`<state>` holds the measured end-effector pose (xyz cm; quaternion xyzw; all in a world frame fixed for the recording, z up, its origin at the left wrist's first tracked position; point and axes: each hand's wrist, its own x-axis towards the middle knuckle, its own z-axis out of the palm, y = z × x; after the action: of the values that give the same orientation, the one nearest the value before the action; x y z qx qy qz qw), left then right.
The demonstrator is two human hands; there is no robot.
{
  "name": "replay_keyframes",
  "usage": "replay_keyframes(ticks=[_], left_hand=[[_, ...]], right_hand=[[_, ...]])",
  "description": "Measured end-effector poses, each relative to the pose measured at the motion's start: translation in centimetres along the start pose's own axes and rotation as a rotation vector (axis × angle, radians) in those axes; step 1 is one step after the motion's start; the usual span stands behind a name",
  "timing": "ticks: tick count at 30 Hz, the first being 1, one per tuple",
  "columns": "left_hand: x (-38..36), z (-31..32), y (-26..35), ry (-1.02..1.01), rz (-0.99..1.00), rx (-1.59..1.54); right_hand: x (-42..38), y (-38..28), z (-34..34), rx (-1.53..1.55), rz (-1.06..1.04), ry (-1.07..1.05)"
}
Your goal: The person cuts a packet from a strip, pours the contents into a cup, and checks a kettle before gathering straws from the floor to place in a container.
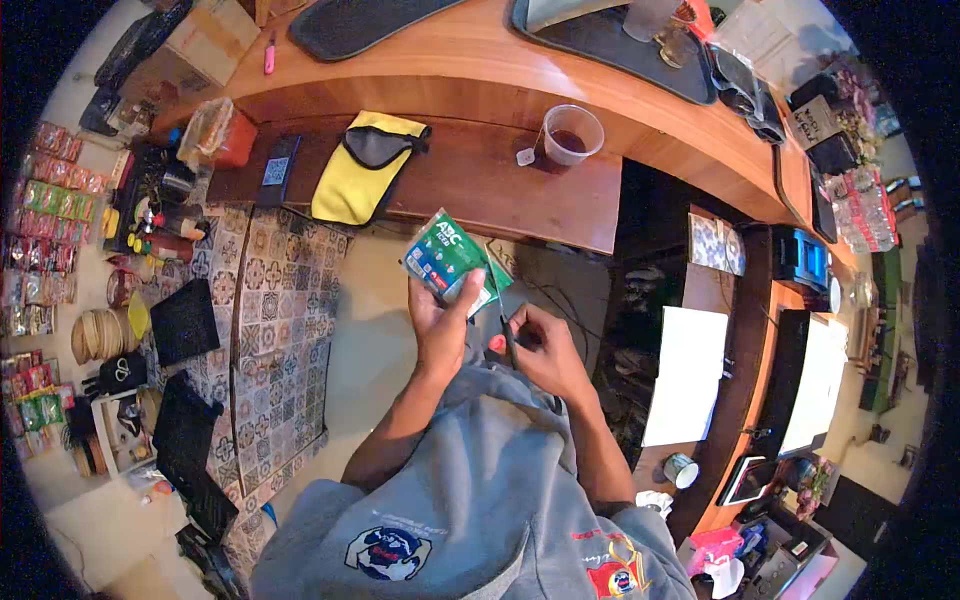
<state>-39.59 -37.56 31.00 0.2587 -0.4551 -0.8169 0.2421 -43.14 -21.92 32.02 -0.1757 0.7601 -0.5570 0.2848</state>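
Green packet (441, 255) is pinched in left hand (437, 328), right hand (548, 350) fingers curled round scissors (500, 290).

"ABC" is read in white on green packet (440, 258) — smaller lettering not made out; QR-like code (275, 171) displayed on dark slab (288, 190).

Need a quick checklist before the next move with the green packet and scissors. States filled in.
1. Packet grip: ok. The left hand holds the green packet, thumb on its front.
2. Scissors grip: ok. The right hand has the scissors by the handles.
3. Thumb clearance: not ok, I'd say. The left thumb appears close to the blades.
4. Packet cut through: cannot tell. The blades are at its right end, but the cut is too small to read.
5. Cup clear of hands: ok. The clear cup of dark liquid stands upright on the brown shelf, apart from both.
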Motion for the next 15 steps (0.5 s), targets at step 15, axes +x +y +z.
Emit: replay_keyframes(ticks=[15], left_hand=[[13.9, -2.0, -1.1, -0.138, -0.098, 0.109]], right_hand=[[12.4, 2.5, 4.4, 0.179, 0.081, 0.153]])
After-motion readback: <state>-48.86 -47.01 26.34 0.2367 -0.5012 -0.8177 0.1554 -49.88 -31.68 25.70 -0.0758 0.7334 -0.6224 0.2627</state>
